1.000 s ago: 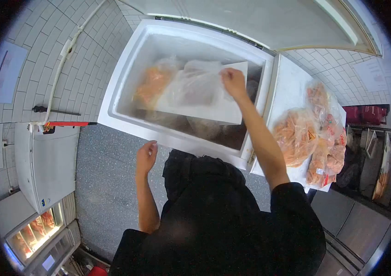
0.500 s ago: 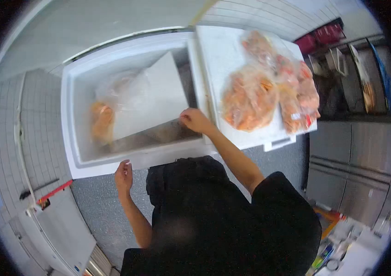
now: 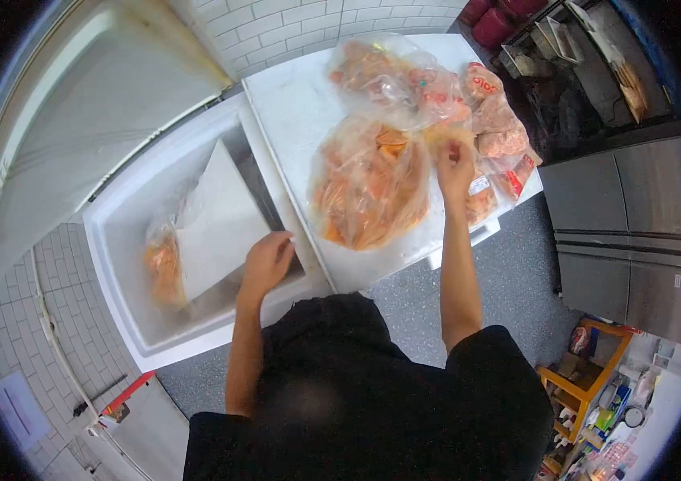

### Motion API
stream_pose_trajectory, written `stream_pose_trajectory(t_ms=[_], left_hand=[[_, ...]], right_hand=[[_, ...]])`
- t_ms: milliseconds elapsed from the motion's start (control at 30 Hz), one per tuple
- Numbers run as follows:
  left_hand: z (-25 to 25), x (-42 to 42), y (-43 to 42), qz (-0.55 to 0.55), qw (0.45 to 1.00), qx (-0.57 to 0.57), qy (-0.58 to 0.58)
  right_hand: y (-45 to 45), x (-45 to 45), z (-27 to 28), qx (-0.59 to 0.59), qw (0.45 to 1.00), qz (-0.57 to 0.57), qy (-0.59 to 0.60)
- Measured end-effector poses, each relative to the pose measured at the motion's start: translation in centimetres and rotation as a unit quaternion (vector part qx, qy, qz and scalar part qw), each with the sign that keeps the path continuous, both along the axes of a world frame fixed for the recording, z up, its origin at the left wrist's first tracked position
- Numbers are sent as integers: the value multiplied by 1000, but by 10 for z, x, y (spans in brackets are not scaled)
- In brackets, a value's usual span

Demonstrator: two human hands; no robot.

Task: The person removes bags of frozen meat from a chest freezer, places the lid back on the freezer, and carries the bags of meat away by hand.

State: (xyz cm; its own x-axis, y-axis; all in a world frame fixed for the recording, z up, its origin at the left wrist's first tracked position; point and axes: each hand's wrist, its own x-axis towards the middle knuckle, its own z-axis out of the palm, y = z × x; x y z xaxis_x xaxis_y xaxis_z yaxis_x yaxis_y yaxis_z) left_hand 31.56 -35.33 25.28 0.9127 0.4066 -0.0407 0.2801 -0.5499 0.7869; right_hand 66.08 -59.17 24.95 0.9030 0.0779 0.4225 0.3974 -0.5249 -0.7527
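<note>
My right hand (image 3: 454, 170) is over a bag of orange-coloured meat (image 3: 445, 138) on the white freezer lid (image 3: 284, 96). Its fingers curl down at the plastic; I cannot tell whether they grip it. A larger clear bag of orange meat pieces (image 3: 372, 184) lies just left of that hand. My left hand (image 3: 268, 260) is open with loosely bent fingers, over the front right part of the open chest freezer (image 3: 128, 321). Beside it, inside the freezer, a white board (image 3: 220, 220) lies tilted. A bag with orange contents (image 3: 164, 268) rests left of the board.
More bagged meat (image 3: 502, 128) lies at the right of the lid, with another bag (image 3: 372, 72) at its back. Steel cabinet doors (image 3: 629, 224) stand to the right. An orange-framed shelf (image 3: 589, 377) and assorted small items are at lower right.
My view has turned right. My right hand has left the white board and moved to the bags on the lid. My left hand has moved from outside the freezer to over its front right part.
</note>
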Motion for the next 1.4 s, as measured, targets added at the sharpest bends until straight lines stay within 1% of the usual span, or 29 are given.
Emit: stream_pose_trajectory(t_ms=[33,100,133,200,233,267,300,333,367,400,433,467,533,567,633,667,700,733,767,833,933,967,1033,1067,1133,1200,1233,1333,1400], left_hand=[[7,22,-8,-33,999,-1,4],[23,62,-21,-76,997,-3,5],[31,79,-28,-86,996,-4,2],[34,97,-37,-93,995,-17,-15],[32,102,-39,-90,995,-25,-32],[30,108,-39,-85,994,-33,-51],[25,112,-36,-51,995,-48,-69],[19,109,-32,-16,994,-65,-82],[15,104,-27,21,992,-83,-94],[19,101,-19,77,991,-82,-70],[27,95,-9,133,987,-81,-45],[31,90,-2,175,979,-54,-89],[40,81,17,246,955,-15,-162],[48,75,23,255,952,-2,-167],[61,48,33,282,944,30,-166],[66,34,33,295,941,46,-161],[66,17,32,304,939,28,-160],[67,-4,29,290,946,46,-135],[60,-25,26,289,949,37,-117],[45,-73,17,253,959,86,-90],[1,-150,-6,267,959,88,-26],[-3,-171,-14,291,955,56,3],[-7,-208,-30,333,941,-14,59],[-9,-225,-35,346,935,-24,71],[-15,-256,-41,365,925,-45,93],[-23,-283,-38,387,919,-19,76],[-26,-293,-38,398,915,-9,67],[-31,-310,-24,405,914,4,42],[-23,-316,-12,409,910,-17,66]], right_hand=[[10,19,-1,2,998,-28,-55],[31,75,-13,10,995,-14,-96],[42,113,-32,16,996,30,-83],[60,145,-43,33,993,104,36],[77,150,-52,45,980,134,138],[103,123,-16,45,980,171,88],[131,79,29,42,976,209,39],[151,53,33,95,947,295,85],[164,16,50,115,921,345,141],[183,-16,45,233,857,398,228],[191,-42,56,196,861,433,183],[194,-63,73,159,859,466,139],[200,-93,95,207,821,495,198],[205,-108,102,231,795,513,230],[218,-128,111,296,766,505,265],[221,-136,124,318,743,523,270],[222,-140,141,340,720,540,272],[224,-148,156,344,718,550,253],[225,-155,170,347,719,556,230],[228,-174,197,316,726,570,218],[253,-204,207,313,709,593,218],[271,-213,203,296,709,604,211],[315,-239,184,275,692,593,307],[338,-253,170,263,684,583,351],[386,-278,123,196,670,587,410],[427,-305,80,159,667,581,439],[440,-315,62,160,662,570,459],[439,-344,52,196,668,533,481],[419,-340,36,186,693,542,438]])
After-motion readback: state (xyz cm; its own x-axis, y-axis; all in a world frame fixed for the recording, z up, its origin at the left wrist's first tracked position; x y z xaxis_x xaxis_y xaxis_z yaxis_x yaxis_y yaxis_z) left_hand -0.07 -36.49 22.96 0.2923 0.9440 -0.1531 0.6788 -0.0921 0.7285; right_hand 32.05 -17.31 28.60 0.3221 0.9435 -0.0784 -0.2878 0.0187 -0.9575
